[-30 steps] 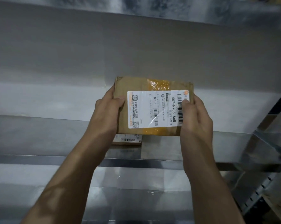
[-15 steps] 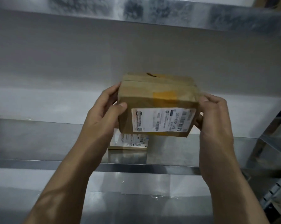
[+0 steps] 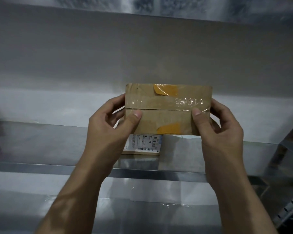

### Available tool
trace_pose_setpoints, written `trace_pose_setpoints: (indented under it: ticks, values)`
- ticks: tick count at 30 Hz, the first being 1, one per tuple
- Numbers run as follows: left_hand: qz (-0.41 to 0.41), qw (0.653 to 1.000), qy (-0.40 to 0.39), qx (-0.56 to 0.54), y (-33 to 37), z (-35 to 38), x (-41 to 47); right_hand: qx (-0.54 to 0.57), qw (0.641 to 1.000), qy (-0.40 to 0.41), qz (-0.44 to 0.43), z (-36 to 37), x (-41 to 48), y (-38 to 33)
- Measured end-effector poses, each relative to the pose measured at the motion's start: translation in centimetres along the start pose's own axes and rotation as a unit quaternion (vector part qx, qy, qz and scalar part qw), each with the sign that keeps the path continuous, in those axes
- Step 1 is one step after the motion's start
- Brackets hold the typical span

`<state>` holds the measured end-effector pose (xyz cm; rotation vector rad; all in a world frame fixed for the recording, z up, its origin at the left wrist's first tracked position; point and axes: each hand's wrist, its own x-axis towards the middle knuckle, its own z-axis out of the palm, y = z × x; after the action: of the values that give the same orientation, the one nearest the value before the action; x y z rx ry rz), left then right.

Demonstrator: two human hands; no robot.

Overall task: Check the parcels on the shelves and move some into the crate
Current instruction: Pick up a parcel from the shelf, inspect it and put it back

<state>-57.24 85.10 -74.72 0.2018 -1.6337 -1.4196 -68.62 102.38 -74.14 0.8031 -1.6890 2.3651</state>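
Parcel [image 3: 167,108] rolled over in my hands. Label face, toward me a second ago, now out of sight; taped seam side with orange tape patches faces me. Left hand [image 3: 108,130] grasping left end, thumb pressed on front. Right hand [image 3: 221,130] grasping right end, same way. Parcel held in air above shelf [image 3: 41,144], over second parcel [image 3: 142,145] lying label-up there. Reads as check under way, label side done. Crate not in view; no move toward it yet.

Dim, greyish light, darkest along the bottom. Glare streaks on the parcel [image 3: 167,115] tape; pale sheen on the shelf [image 3: 181,149]. Left margin smeared, corners soft.
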Motion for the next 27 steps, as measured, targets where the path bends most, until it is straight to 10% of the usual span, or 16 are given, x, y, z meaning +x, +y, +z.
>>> trace_pose_setpoints:
  ticks: [27]
  values:
    - [0.0,0.999,0.035,0.009,0.3,-0.8,0.7,-0.03,1.0,-0.008,-0.003,0.4,-0.2,-0.2]
